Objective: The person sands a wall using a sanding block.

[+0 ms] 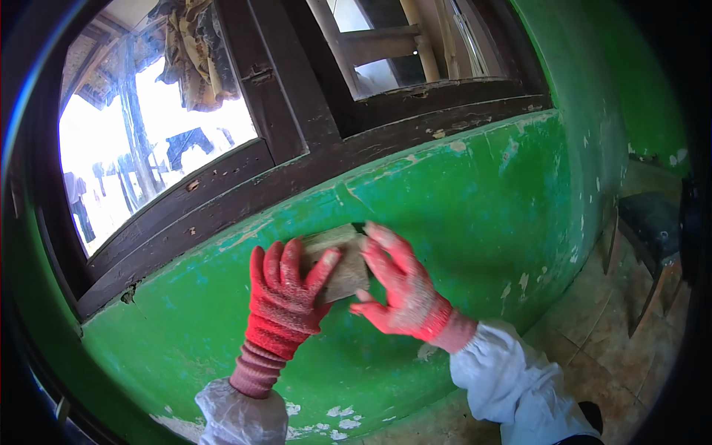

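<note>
A flat, dusty beige-grey block (347,267) with a rough face is held up in front of the green painted wall (473,211). My left hand (286,295), in a dusty red knit glove, grips its left side, the thumb lying across the face. At the right edge is my right hand (403,283), gloved alike and slightly blurred. Its fingers and thumb are spread, with fingertips at or against the block's edge and a gap before the palm. A small dark piece (359,227) shows at the block's upper right corner. What lies behind the block is hidden.
Above the wall runs a dark wooden window frame (317,150) with chipped paint. Cloth (197,61) hangs beyond the left pane. A dark-topped stool (648,222) stands on the tiled floor (595,345) at right. Paint is flaking low on the wall.
</note>
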Available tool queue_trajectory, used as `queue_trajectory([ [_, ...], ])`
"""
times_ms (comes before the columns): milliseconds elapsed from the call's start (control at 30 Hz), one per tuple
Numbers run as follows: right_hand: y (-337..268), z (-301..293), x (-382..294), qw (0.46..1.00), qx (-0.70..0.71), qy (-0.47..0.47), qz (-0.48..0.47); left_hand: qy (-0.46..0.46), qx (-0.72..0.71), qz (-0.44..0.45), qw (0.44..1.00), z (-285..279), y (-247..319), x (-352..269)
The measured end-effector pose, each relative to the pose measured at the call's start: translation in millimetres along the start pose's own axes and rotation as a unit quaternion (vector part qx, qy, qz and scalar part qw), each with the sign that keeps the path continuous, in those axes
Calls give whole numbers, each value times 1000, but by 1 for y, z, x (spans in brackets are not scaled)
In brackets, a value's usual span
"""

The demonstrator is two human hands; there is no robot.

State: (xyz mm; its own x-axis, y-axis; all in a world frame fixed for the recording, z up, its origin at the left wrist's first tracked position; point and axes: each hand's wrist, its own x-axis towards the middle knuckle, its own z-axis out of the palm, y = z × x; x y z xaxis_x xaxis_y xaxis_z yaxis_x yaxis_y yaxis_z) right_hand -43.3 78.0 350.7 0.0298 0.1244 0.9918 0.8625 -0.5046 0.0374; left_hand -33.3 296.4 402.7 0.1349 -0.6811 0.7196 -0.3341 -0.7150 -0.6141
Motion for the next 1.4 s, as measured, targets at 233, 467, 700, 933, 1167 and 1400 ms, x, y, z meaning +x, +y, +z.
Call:
queue_trajectory([
  [233,22,-50,-71,954,207,115,186,-43,70,-24,996,5,26,32],
  [467,56,-94,-82,971,185,96,114,-88,144,-133,977,-38,30,67],
  [700,75,-113,-92,935,255,166,182,-15,141,-70,987,2,53,153],
  [933,88,-148,-94,937,257,178,154,-96,176,-51,978,-37,60,123],
  [1167,87,-162,-84,947,204,188,160,-6,106,17,994,33,80,179],
  [1400,93,-164,-84,945,181,195,189,-110,181,-47,976,-38,49,129],
])
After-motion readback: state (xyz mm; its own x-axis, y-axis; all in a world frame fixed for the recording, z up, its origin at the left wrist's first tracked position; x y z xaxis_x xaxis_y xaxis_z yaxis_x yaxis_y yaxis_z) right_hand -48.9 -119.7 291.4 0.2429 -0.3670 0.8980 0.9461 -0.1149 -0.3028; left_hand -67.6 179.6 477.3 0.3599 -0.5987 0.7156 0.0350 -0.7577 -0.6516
